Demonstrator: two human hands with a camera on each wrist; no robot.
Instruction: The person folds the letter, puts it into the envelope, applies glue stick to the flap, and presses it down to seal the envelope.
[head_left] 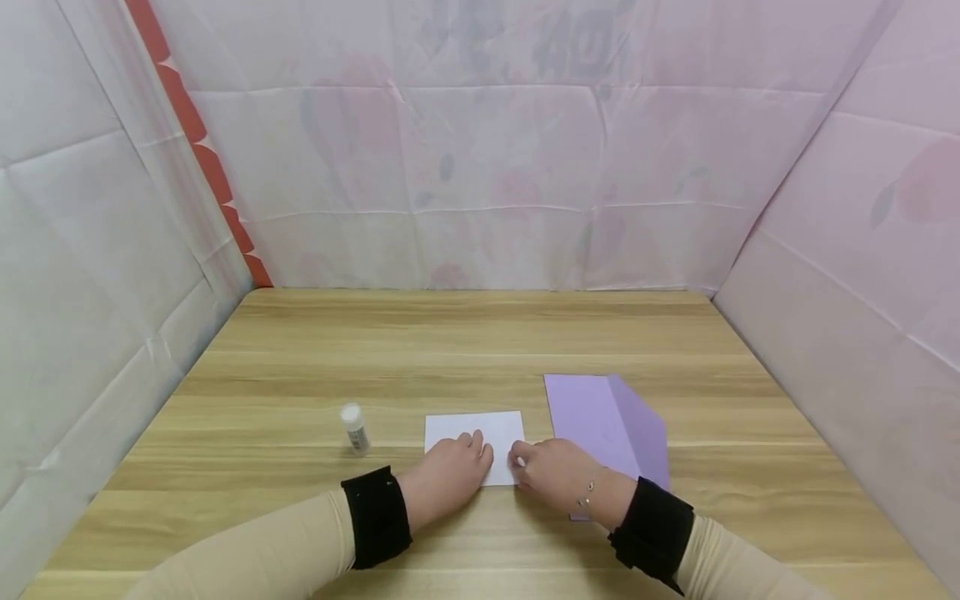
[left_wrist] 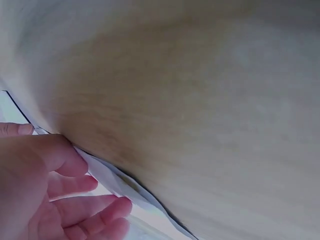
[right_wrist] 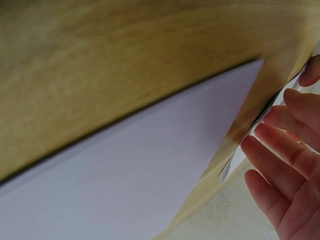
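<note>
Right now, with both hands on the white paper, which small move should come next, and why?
Probably lift the paper's right edge with the right hand while the left hand presses the white paper flat. The right fingers already sit at that edge, slightly raised off the wooden table.

Paper sheet (head_left: 480, 433) lying near table's (head_left: 465, 333) front edge, glue stick (head_left: 354, 428) standing left of it, envelope (head_left: 609, 427) lying right; both hands resting on sheet's front corners.
</note>
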